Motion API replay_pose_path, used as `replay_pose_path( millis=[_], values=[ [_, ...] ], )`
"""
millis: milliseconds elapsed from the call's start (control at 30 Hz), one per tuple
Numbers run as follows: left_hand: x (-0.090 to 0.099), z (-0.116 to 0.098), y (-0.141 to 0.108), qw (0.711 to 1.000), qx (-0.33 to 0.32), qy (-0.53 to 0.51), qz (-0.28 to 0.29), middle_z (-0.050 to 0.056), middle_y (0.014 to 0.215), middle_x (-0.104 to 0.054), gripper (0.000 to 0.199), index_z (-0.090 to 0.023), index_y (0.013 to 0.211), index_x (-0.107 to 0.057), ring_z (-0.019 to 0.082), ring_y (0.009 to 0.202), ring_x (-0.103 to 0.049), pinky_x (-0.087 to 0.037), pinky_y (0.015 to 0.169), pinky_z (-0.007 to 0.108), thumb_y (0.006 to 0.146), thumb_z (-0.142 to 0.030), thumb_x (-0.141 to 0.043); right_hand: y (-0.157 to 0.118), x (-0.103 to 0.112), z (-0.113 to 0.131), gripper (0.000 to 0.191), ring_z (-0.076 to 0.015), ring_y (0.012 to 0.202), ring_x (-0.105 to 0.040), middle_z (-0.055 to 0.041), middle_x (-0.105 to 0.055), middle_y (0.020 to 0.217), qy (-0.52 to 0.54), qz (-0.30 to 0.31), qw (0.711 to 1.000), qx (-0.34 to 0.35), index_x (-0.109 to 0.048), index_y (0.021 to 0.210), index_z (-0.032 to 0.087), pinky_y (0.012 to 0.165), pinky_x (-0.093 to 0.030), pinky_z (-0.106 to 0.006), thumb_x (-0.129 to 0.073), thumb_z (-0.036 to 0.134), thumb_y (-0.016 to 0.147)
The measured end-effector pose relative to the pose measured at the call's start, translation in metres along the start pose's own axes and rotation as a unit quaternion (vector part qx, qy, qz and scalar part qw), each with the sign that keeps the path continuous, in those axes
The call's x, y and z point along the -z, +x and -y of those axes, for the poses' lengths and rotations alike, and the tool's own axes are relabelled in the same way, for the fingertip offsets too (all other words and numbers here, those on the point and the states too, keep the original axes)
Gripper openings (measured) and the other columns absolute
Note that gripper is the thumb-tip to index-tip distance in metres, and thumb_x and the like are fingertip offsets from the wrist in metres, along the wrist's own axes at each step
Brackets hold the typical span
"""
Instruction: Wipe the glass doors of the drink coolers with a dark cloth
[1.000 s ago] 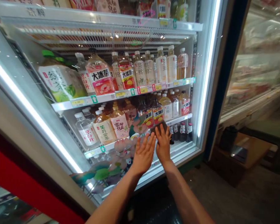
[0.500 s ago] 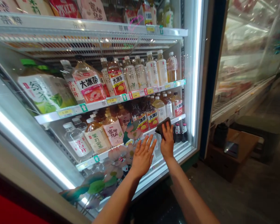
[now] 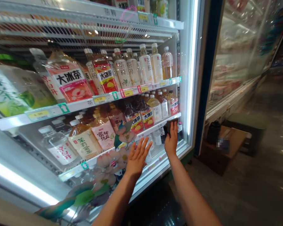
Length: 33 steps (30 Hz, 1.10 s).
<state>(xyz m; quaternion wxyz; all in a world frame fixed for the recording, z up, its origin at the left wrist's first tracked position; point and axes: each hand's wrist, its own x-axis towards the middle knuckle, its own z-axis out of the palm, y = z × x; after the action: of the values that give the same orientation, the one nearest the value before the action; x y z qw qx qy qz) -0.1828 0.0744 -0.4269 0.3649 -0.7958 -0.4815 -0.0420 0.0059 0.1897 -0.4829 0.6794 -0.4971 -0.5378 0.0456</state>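
Right hand on dark cloth at cooler glass; left hand bare.
Right hand [image 3: 171, 145]: fingers extended, slightly parted, laid over the lower part of a dark cloth [image 3: 172, 120], which sits at its 12 o'clock, apparently against the glass door [image 3: 159, 153], in line with the right end of the lower bottle shelf's front edge [image 3: 153, 128]. Left hand [image 3: 135, 159]: at 8 to 9 o'clock from the right hand, well apart; fingers fanned open, holding nothing; contact with glass cannot be determined. Flower decal [image 3: 106, 159] at the left hand's 9 o'clock, just beside it. Bottles with red-and-yellow labels [image 3: 147, 116] show behind the glass at its 1 o'clock. Cardboard box [image 3: 234, 135] with dark flask [image 3: 214, 131] on top: right hand's 3 o'clock, outside the cooler.
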Motion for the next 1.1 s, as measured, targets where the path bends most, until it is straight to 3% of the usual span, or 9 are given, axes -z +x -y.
replay_pose_path(
  millis=[100, 167, 300, 433, 533, 633, 767, 900, 1100],
  values=[
    [0.0, 0.0, 0.0, 1.0, -0.001, -0.006, 0.008, 0.007, 0.169, -0.009, 0.104, -0.024, 0.163, -0.02, 0.023, 0.157, 0.01, 0.007, 0.127, 0.051, 0.076, -0.027, -0.076, -0.018, -0.003, -0.013, 0.078, -0.0254, 0.158, -0.015, -0.0107, -0.016, 0.171, -0.007, -0.049, 0.995, -0.087, -0.016, 0.164, 0.024, 0.125, -0.02, -0.058, -0.035, 0.01, 0.09],
    [0.0, 0.0, 0.0, 1.0, -0.001, -0.006, 0.007, 0.007, 0.169, -0.009, 0.103, -0.024, 0.163, -0.02, 0.023, 0.156, 0.01, 0.009, 0.127, 0.051, 0.076, -0.028, -0.076, -0.023, -0.006, -0.01, 0.078, -0.0258, 0.158, -0.013, -0.0107, -0.015, 0.171, -0.006, -0.036, 0.996, -0.081, -0.016, 0.164, 0.024, 0.125, -0.02, -0.058, -0.036, 0.01, 0.09],
    [-0.001, 0.001, -0.001, 1.0, -0.001, -0.01, -0.004, 0.007, 0.169, -0.01, 0.103, -0.024, 0.163, -0.021, 0.024, 0.157, 0.008, 0.008, 0.127, 0.05, 0.076, -0.03, -0.077, 0.014, -0.004, -0.007, 0.081, -0.0235, 0.159, -0.009, -0.0048, -0.015, 0.172, -0.012, 0.015, 1.0, 0.007, -0.02, 0.163, 0.027, 0.126, -0.018, -0.055, -0.036, 0.007, 0.087],
    [0.0, 0.001, -0.001, 1.0, 0.004, -0.009, -0.011, 0.006, 0.168, -0.015, 0.1, -0.025, 0.163, -0.021, 0.023, 0.157, 0.006, 0.005, 0.128, 0.049, 0.078, -0.031, -0.074, 0.046, 0.008, -0.042, 0.084, -0.0216, 0.158, -0.013, -0.0074, -0.017, 0.171, -0.021, -0.025, 0.999, -0.043, -0.018, 0.164, 0.023, 0.127, -0.014, -0.054, -0.035, 0.005, 0.083],
    [0.001, 0.001, -0.001, 1.0, 0.008, -0.007, -0.013, 0.004, 0.168, -0.016, 0.096, -0.026, 0.162, -0.023, 0.023, 0.157, 0.005, 0.007, 0.128, 0.049, 0.079, -0.029, -0.072, 0.024, 0.014, -0.058, 0.084, -0.0233, 0.158, -0.012, -0.0114, -0.013, 0.171, -0.024, -0.027, 0.996, -0.077, -0.013, 0.164, 0.02, 0.126, -0.018, -0.056, -0.037, 0.007, 0.085],
    [0.002, 0.001, 0.001, 1.0, 0.008, -0.007, -0.019, 0.003, 0.167, -0.017, 0.093, -0.026, 0.161, -0.028, 0.022, 0.157, 0.006, 0.011, 0.127, 0.048, 0.078, -0.025, -0.071, 0.006, 0.017, -0.048, 0.08, -0.0237, 0.158, -0.008, -0.0086, -0.013, 0.172, -0.019, 0.03, 0.999, -0.036, -0.016, 0.164, 0.024, 0.125, -0.021, -0.057, -0.038, 0.009, 0.089],
    [-0.001, 0.002, 0.002, 0.999, 0.014, -0.001, -0.031, 0.003, 0.166, -0.021, 0.094, -0.028, 0.161, -0.028, 0.021, 0.156, 0.006, 0.012, 0.127, 0.048, 0.077, -0.023, -0.071, 0.053, 0.019, -0.036, 0.081, -0.022, 0.159, -0.004, -0.0026, -0.017, 0.171, -0.019, 0.043, 0.998, 0.041, -0.02, 0.163, 0.029, 0.126, -0.02, -0.055, -0.036, 0.006, 0.087],
    [-0.004, 0.002, 0.002, 1.0, 0.019, 0.003, -0.023, 0.003, 0.166, -0.023, 0.096, -0.03, 0.161, -0.025, 0.022, 0.157, 0.001, 0.009, 0.128, 0.049, 0.078, -0.023, -0.072, 0.094, 0.025, -0.068, 0.083, -0.0202, 0.158, -0.012, -0.0049, -0.02, 0.171, -0.028, -0.024, 0.999, -0.012, -0.019, 0.163, 0.026, 0.127, -0.018, -0.053, -0.035, 0.006, 0.085],
    [-0.004, 0.002, 0.003, 0.999, 0.019, 0.004, -0.029, 0.005, 0.167, -0.021, 0.103, -0.028, 0.162, -0.024, 0.023, 0.157, 0.003, 0.01, 0.128, 0.049, 0.074, -0.025, -0.078, 0.048, 0.02, -0.087, 0.08, -0.0219, 0.158, -0.014, -0.0084, -0.019, 0.17, -0.041, -0.019, 0.998, -0.044, -0.02, 0.163, 0.021, 0.126, -0.023, -0.053, -0.036, 0.009, 0.086]
  ],
)
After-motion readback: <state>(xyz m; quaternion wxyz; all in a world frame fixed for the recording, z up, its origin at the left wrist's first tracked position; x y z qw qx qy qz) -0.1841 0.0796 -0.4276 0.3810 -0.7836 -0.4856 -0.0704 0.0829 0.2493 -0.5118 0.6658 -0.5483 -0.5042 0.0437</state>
